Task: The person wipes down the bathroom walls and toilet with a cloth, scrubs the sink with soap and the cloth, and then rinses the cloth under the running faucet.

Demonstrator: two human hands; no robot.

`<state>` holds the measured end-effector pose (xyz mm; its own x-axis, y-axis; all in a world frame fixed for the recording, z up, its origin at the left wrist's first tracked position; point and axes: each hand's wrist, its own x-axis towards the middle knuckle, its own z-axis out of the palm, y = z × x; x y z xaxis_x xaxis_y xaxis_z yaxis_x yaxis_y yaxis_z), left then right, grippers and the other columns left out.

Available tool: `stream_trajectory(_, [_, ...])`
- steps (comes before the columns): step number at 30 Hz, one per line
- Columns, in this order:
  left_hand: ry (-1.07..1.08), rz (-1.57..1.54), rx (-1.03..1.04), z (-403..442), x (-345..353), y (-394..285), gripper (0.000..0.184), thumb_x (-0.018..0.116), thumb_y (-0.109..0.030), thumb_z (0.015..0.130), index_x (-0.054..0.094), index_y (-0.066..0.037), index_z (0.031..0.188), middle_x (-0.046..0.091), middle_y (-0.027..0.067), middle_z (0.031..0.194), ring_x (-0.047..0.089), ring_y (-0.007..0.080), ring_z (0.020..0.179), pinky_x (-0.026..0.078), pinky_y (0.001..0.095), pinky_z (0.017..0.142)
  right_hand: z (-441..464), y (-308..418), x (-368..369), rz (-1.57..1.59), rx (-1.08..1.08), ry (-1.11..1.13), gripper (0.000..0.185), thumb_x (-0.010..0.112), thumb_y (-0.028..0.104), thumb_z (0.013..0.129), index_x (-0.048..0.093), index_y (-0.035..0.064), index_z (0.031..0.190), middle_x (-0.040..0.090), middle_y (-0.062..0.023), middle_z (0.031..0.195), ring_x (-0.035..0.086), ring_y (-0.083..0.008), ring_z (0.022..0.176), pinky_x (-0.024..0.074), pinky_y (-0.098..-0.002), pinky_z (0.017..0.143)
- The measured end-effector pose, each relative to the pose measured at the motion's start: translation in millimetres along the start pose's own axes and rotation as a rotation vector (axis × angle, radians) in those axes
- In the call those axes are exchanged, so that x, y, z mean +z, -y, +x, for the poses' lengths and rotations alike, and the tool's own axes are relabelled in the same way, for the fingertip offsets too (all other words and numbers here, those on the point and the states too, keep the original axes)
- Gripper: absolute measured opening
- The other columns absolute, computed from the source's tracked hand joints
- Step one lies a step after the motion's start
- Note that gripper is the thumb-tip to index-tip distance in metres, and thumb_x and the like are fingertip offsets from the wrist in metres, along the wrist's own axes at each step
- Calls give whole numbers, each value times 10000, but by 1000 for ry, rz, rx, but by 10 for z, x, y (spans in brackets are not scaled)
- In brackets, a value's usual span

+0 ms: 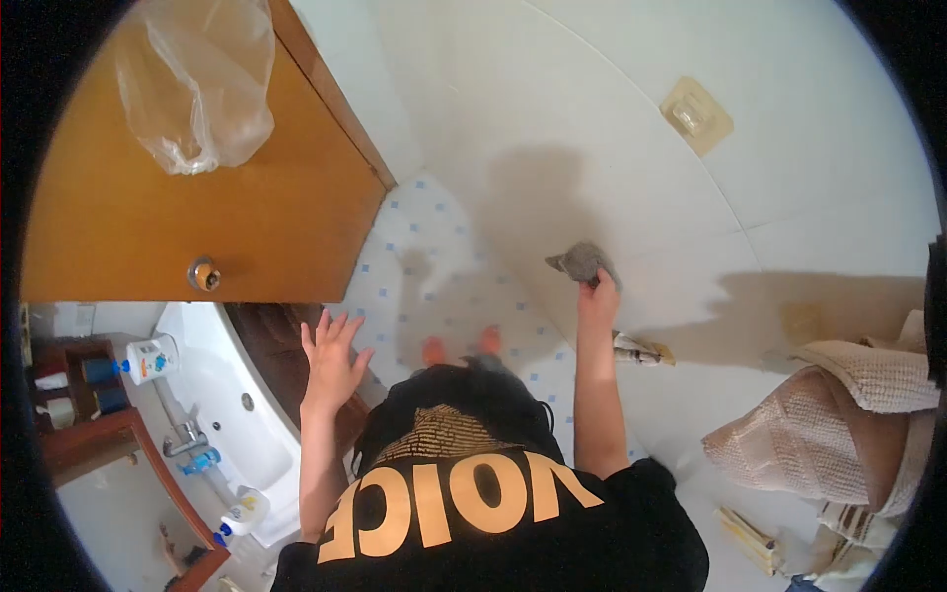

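Observation:
A crumpled grey cloth [584, 259] is bunched in my right hand [598, 290], held up close to the pale wall on the right; I cannot tell whether it touches the wall. The fingers of that hand are closed round the cloth's lower part. My left hand [333, 357] is raised with its fingers spread and holds nothing. Beneath it and to the left is the white sink [286, 434], beside a dark brown cabinet front.
A wooden door [306, 207] with a round knob [204, 274] and a hanging plastic bag [202, 94] stands at upper left. Bottles [152, 359] and a tap [183, 440] line the sink. Towels [789, 434] hang at right. An adhesive hook [695, 116] is on the wall.

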<state>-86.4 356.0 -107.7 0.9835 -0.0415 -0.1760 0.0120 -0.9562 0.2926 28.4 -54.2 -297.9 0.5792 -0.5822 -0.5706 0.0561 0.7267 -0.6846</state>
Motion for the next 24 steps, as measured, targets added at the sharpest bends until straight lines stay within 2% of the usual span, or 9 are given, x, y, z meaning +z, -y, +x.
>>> stream_trajectory(4, [-35,-72,2,18,134,-82,493,653,-208,770,514,-112,1233,464,170,1301,288,357,1305,91,558,1073,-1077,468,842,-74,-381,208,313,568,-37,815,483,-40,1116,533,-147,1140,553,-257,1022,486,-390,845])
stream_trajectory(5, [-42,-88,-10,3,161,-101,493,653,-208,770,514,-112,1233,464,170,1301,288,357,1305,91,558,1073,-1247,585,932,-105,-595,316,327,588,-47,801,482,-39,1109,528,-138,1150,547,-240,1024,482,-375,837])
stream_trajectory(9, [11,-127,-79,-127,337,-69,490,644,-223,793,499,-137,1253,448,168,1324,273,350,1316,76,537,1086,-1696,1281,1150,-437,-1119,336,375,588,-51,796,457,-22,1147,481,-152,1206,495,-243,1099,440,-373,902])
stream_trajectory(10, [20,-136,-90,-150,393,-37,488,645,-221,792,501,-139,1251,451,165,1322,275,349,1315,77,537,1086,-1717,1419,1180,-448,-1126,342,375,588,-51,796,457,-22,1147,481,-152,1206,495,-243,1099,440,-373,902])
stream_trajectory(13, [1,-135,-132,-261,545,21,491,652,-203,768,518,-122,1234,462,160,1308,306,358,1293,106,544,1075,-1661,1709,1276,-625,-1685,337,356,514,-95,758,519,-16,1105,486,-206,1198,461,-326,1158,334,-480,997])
stream_trajectory(15, [-16,-161,-153,-284,594,19,489,651,-204,769,519,-121,1233,462,161,1308,308,358,1292,107,543,1075,-1495,1725,1419,-927,-2063,294,430,449,-106,685,579,11,1078,504,-233,1192,420,-420,1190,179,-557,1050])
stream_trajectory(18, [-59,-191,-183,-354,718,2,483,646,-211,775,521,-121,1233,461,163,1308,310,359,1290,109,540,1075,-1332,1590,1653,-1178,-2140,296,508,421,-89,636,607,55,1087,509,-197,1227,383,-434,1220,73,-570,1064])
stream_trajectory(22, [-120,-228,-185,-399,771,-12,473,634,-227,788,520,-120,1235,463,168,1304,311,361,1289,115,539,1073,-1217,1381,1867,-1173,-2186,308,488,442,-80,671,626,110,1080,525,-127,1244,402,-384,1225,144,-562,1054])
stream_trajectory(24, [-117,-229,-201,-433,804,-2,473,632,-232,791,519,-120,1236,464,169,1303,311,362,1288,120,537,1073,-1084,1308,2005,-1089,-2261,602,439,488,-57,696,647,154,1048,544,-100,1224,442,-353,1194,176,-563,1042])
